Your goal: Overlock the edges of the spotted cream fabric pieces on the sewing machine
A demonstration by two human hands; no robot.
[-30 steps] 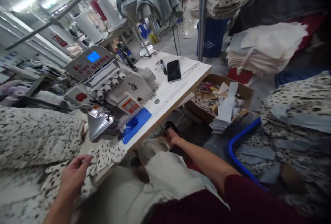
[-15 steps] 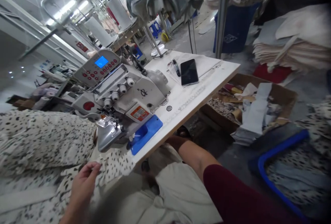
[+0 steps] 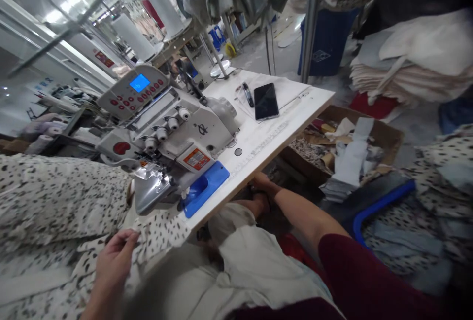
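Note:
My left hand (image 3: 114,261) grips the edge of a white black-spotted fabric piece (image 3: 162,231) that lies on the table just in front of the overlock sewing machine (image 3: 166,137) and its metal presser cover (image 3: 150,192). My right hand (image 3: 263,184) reaches down beneath the front edge of the white sewing table (image 3: 273,127). Only its back shows, its fingers are hidden under the table edge. A large heap of the same spotted fabric (image 3: 55,201) lies to the left of the machine.
A black phone (image 3: 266,101) and a pen (image 3: 247,94) lie on the table's far side. A cardboard box of scraps (image 3: 351,147) stands on the floor to the right. A blue bin (image 3: 380,204) holds spotted pieces. Folded cloth stacks (image 3: 410,68) sit at the back right.
My right hand has moved from low near the floor up to the underside of the table edge. My left hand keeps its hold on the spotted fabric. The camera view has shifted slightly.

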